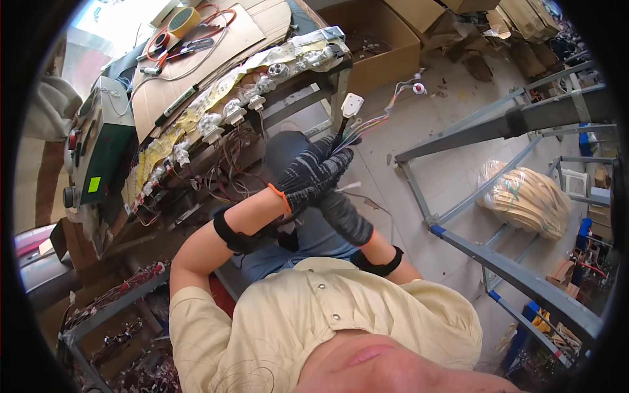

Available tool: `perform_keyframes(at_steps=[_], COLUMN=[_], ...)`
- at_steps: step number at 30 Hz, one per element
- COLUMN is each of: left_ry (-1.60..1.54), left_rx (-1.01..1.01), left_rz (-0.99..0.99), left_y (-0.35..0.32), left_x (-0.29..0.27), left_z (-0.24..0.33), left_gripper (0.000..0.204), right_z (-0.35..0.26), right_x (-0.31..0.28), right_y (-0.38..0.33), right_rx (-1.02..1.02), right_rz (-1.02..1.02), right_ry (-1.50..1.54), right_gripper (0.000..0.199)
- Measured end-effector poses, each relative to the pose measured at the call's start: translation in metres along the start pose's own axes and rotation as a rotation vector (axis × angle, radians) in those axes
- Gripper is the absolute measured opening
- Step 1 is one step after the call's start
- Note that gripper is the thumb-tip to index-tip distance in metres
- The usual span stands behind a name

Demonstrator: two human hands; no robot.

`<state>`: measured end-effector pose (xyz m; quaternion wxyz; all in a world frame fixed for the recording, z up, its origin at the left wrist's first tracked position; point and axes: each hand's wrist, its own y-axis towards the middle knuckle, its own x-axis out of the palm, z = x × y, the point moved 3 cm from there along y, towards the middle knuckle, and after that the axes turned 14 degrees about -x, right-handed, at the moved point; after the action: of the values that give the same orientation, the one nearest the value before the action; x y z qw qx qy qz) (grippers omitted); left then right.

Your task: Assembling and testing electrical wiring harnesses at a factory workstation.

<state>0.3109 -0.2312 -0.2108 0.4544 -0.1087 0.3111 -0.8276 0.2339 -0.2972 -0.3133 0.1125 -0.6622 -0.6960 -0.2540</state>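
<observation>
Cardboard-topped desk [255, 29] noted. Beside it, left gloved hand [313, 171] is seen crossed over right gloved hand [347, 219]; right fingers hidden, grip untellable; left fingers curled closed round coloured wire bundle [375, 122], white connector [352, 105] protruding. Step judged: bundle being handled; steady hold seemingly called for.

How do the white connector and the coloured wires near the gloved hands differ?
The white connector is a compact block, while the coloured wires are thin strands. The connector is mostly white; the wires show several colours. The connector tops a black cable, whereas the wires stretch toward the upper right. Both stick out beyond the left hand.
</observation>
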Motion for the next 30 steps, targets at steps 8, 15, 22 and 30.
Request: perform_keyframes(at_steps=[8,15,22,30], left_ry=[-0.131,-0.594,-0.647,-0.416], left_rx=[-0.239,-0.152,-0.27,-0.062], left_rz=[0.152,-0.015,-0.463,-0.093], left_y=[0.016,-0.003,0.02,0.009], left_x=[0.011,-0.011,0.018,-0.001], left_z=[-0.084,-0.051,-0.04,-0.048], left_gripper=[0.023,0.034,0.052,0.028], right_z=[-0.096,-0.132,-0.079,0.014], right_x=[-0.102,-0.107,0.028,-0.045], right_y=[0.106,0.049,-0.009,0.002], right_rx=[0.031,0.152,-0.205,0.764], right_rz=[0.659,0.237,-0.686,-0.239], right_ry=[0.855,0.114,-0.909,0.972], right_gripper=[0.021,0.022,0.022,0.074])
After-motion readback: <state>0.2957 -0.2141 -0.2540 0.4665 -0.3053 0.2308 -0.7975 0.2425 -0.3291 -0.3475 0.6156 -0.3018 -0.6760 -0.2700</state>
